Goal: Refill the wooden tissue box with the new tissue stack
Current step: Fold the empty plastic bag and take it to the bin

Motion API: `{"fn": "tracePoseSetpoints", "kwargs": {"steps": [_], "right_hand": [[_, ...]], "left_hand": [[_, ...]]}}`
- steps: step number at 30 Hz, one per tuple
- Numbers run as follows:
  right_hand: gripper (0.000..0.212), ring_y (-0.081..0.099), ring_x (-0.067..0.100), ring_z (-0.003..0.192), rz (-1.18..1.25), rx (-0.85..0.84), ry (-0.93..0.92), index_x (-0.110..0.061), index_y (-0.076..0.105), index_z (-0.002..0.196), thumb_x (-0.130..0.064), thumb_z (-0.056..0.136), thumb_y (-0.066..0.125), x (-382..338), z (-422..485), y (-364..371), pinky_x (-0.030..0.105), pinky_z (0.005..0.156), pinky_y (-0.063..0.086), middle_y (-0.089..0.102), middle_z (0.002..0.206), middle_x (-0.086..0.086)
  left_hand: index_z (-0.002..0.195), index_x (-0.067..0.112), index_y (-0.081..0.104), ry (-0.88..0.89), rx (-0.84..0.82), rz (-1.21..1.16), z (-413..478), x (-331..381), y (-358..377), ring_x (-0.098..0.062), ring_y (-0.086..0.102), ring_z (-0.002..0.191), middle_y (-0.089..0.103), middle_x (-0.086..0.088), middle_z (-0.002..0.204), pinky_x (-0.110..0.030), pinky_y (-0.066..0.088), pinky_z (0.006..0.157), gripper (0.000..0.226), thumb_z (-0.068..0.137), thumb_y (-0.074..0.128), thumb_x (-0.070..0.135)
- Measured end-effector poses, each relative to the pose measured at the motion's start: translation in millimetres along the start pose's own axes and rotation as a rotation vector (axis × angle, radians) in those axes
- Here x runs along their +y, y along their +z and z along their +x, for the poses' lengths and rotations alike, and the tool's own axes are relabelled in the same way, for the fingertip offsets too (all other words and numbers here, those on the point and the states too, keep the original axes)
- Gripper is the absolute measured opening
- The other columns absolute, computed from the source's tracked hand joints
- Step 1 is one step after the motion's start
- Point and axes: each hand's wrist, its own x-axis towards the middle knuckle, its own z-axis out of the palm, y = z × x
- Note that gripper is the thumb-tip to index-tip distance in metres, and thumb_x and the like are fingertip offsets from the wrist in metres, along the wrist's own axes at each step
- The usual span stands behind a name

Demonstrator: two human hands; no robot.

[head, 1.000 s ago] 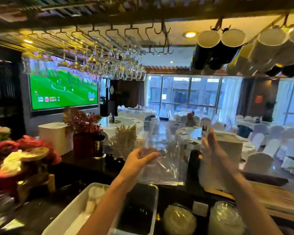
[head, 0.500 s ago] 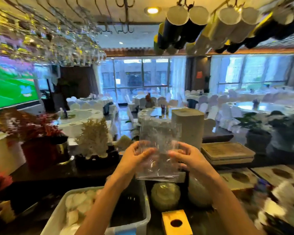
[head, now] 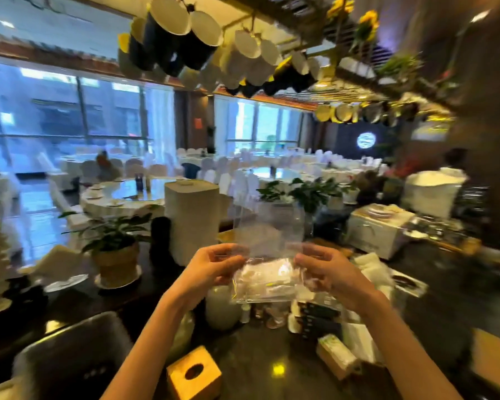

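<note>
The wooden tissue box [head: 193,373] sat on the dark counter [head: 272,347] at the bottom of the view, below and apart from both hands, its oval opening facing up and showing only dark inside. Compared with 1 second earlier, the view had swung right across the dining room, away from the green screen and toward the windows and white-covered tables. A tall pale container [head: 195,219] stood behind the hands. Over that second the right hand [head: 331,271] had come in from open air to pinch the right edge of a clear plastic bag [head: 267,261], while the left hand [head: 211,268] kept its pinch on the left edge. Both hands now gripped it at chest height, folding its upper part down. The bag looked empty, so the refill seemed not yet begun, and a wrapped tissue pack [head: 337,356] lay untouched at lower right.
</note>
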Motion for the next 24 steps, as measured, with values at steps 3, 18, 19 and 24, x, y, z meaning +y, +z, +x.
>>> {"fn": "tracePoseSetpoints", "kwargs": {"steps": [3, 18, 19, 24], "right_hand": [[0.037, 0.061, 0.010, 0.066, -0.025, 0.112, 0.001, -0.026, 0.071, 0.115, -0.022, 0.078, 0.072, -1, -27, -42, 0.018, 0.050, 0.047, 0.075, 0.087, 0.001], [0.017, 0.068, 0.016, 0.074, 0.082, 0.610, -0.123, -0.013, 0.077, 0.093, -0.018, 0.078, 0.070, -8, -227, -254, 0.025, 0.060, 0.055, 0.073, 0.091, 0.007], [0.021, 0.070, 0.017, 0.078, 0.138, 0.607, -0.116, -0.011, 0.076, 0.095, -0.022, 0.080, 0.067, -9, -242, -273, 0.028, 0.063, 0.056, 0.073, 0.095, 0.009], [0.020, 0.071, 0.015, 0.084, -0.176, 0.618, -0.007, -0.020, 0.072, 0.104, -0.030, 0.088, 0.065, -21, -297, -359, 0.028, 0.068, 0.057, 0.072, 0.099, 0.003]], "left_hand": [[0.115, 0.026, 0.069, -0.028, -0.150, -0.123, 27, -15, 42, -0.008, 0.067, 0.073, 0.077, -0.003, 0.096, -0.014, 0.046, 0.051, 0.048, 0.068, 0.081, 0.027], [0.071, 0.005, 0.073, 0.040, -0.631, -0.481, 103, -48, 366, -0.026, 0.067, 0.108, 0.067, -0.005, 0.123, -0.036, 0.060, 0.076, 0.011, 0.071, 0.066, -0.004], [0.067, 0.005, 0.070, 0.079, -0.626, -0.430, 105, -49, 390, -0.025, 0.064, 0.112, 0.066, -0.004, 0.123, -0.036, 0.059, 0.079, 0.019, 0.073, 0.059, -0.009], [0.077, 0.001, 0.072, 0.204, -0.748, -0.178, 114, -49, 487, -0.018, 0.053, 0.127, 0.064, 0.004, 0.127, -0.036, 0.053, 0.092, 0.039, 0.079, 0.038, -0.019]]}}
